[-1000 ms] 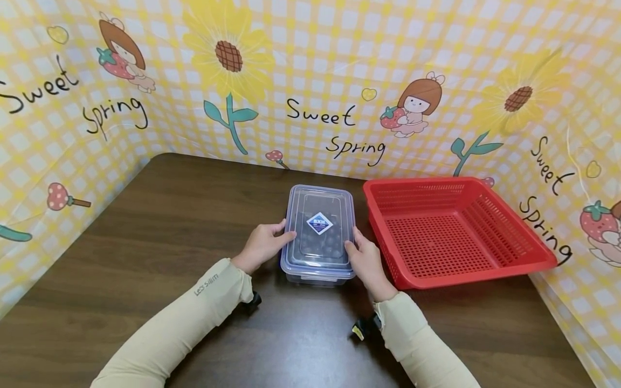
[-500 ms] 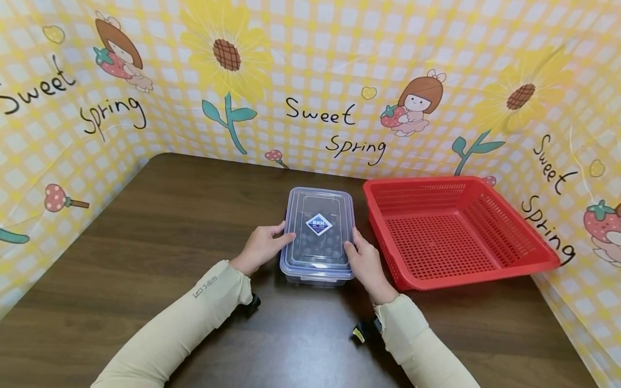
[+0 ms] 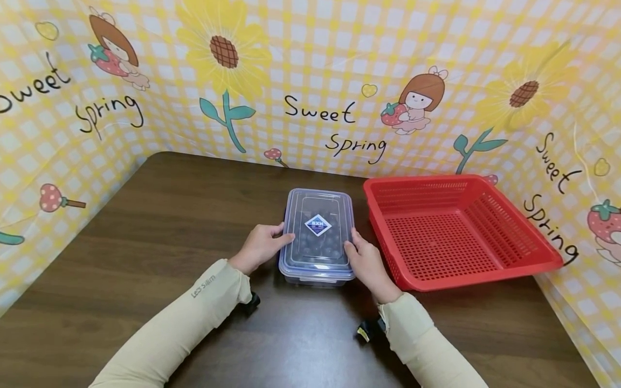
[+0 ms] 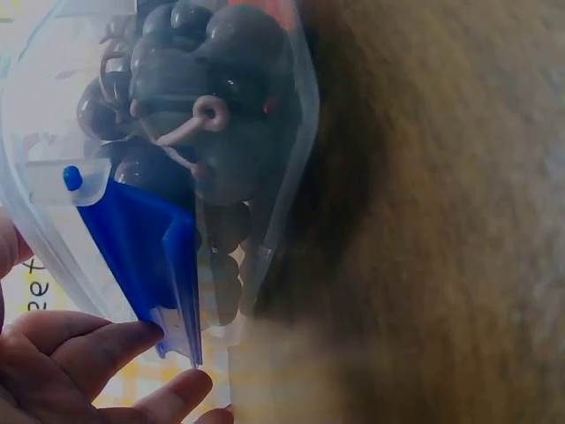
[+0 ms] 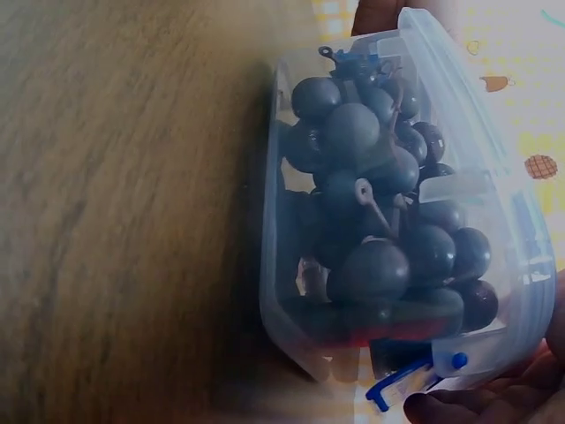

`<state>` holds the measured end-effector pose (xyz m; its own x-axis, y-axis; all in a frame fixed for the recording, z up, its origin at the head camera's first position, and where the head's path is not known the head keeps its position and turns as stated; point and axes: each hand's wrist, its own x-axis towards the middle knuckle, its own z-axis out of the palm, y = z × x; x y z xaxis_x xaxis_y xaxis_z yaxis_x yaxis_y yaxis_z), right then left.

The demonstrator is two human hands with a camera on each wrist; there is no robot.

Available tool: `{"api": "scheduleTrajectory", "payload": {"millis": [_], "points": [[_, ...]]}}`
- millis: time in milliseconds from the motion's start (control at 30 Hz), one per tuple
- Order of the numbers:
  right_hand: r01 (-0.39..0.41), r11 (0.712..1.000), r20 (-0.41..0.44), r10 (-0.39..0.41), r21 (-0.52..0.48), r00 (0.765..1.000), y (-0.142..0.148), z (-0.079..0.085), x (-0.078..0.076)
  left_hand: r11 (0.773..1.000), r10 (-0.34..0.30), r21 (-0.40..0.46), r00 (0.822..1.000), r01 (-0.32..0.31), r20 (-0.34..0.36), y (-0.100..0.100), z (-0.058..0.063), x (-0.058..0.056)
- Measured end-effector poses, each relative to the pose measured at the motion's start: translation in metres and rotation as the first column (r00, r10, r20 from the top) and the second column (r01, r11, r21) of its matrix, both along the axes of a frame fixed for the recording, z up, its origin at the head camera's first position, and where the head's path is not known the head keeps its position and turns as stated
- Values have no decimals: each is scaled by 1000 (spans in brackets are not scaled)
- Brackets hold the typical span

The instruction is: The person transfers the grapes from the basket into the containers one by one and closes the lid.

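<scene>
A clear plastic food container (image 3: 321,210) with a lid and a blue-and-white diamond label sits mid-table between both hands. Dark round grapes on stems (image 5: 371,274) fill it, as the right wrist view shows. My left hand (image 3: 259,248) grips its left side, thumb on the lid's edge. In the left wrist view, fingertips (image 4: 132,340) are right at a blue latch (image 4: 146,243) that hangs outward. Along the opposite side, my right hand (image 3: 366,264) holds the container with its thumb on the rim. Another blue latch (image 5: 402,380) stands out from the wall near that hand's fingers.
A red perforated plastic basket (image 3: 417,283) stands close to the right of the container and my right hand. Behind the dark wooden table (image 3: 194,188) hangs a yellow checked cloth (image 3: 310,64), which also lines both sides.
Both hands keep their hold on the container. Its far edge sits slightly lower in the head view, while the backdrop has shifted a little as the head moved.
</scene>
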<state>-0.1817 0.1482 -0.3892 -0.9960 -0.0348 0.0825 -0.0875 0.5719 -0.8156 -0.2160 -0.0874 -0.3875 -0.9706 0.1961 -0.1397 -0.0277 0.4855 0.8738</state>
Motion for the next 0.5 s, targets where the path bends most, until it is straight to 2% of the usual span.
{"api": "scheduleTrajectory", "payload": {"millis": [167,333,400,500], "points": [[1,999,-15,-2,-38,1000,2,-3,2,1000,-2,20,1000,2,14,-1,3,0],[22,992,8,-21,-127,1000,3,-8,1,999,22,27,999,-23,27,0,0,-1],[59,977,52,-49,-203,997,3,-10,1,999,30,26,999,-30,32,1,-1,-1],[146,926,147,-100,-347,984,3,-11,0,999,35,25,998,-36,46,1,-1,-2]]}}
